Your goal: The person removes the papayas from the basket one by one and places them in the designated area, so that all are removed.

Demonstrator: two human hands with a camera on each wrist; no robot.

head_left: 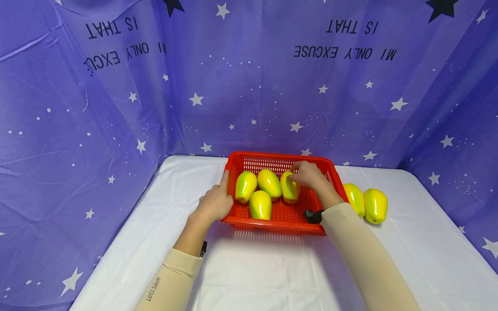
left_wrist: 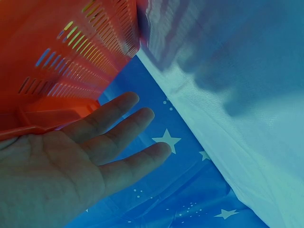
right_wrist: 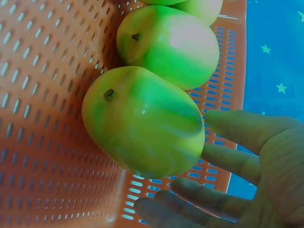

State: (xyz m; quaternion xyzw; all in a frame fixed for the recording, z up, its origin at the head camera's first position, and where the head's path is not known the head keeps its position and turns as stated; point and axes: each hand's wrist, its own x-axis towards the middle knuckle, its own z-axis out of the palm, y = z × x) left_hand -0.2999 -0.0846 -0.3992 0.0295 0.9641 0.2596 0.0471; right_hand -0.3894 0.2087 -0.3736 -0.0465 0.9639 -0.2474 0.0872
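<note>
Several yellow-green mangoes lie in a red slotted plastic basket (head_left: 278, 226). My left hand (head_left: 215, 201) rests against the basket's left rim; in the left wrist view, three fingers (left_wrist: 135, 164) extend straight beneath it, apart from the wall. Inside the basket, my right hand (head_left: 309, 175) is at the rightmost mango (head_left: 290, 192). The right wrist view shows that mango (right_wrist: 142, 121) on the basket floor, with the fingers spread beside its end, thumb and index close to its skin. Whether they touch it is hard to tell. Another mango (right_wrist: 168, 45) lies against it.
Two more mangoes (head_left: 375, 206) lie on the white tablecloth (head_left: 253, 276), right of the basket, one partly behind the right forearm. Purple star-printed curtains (head_left: 256, 86) stand behind and at both sides. A black device (head_left: 312, 216) sits at the right wrist.
</note>
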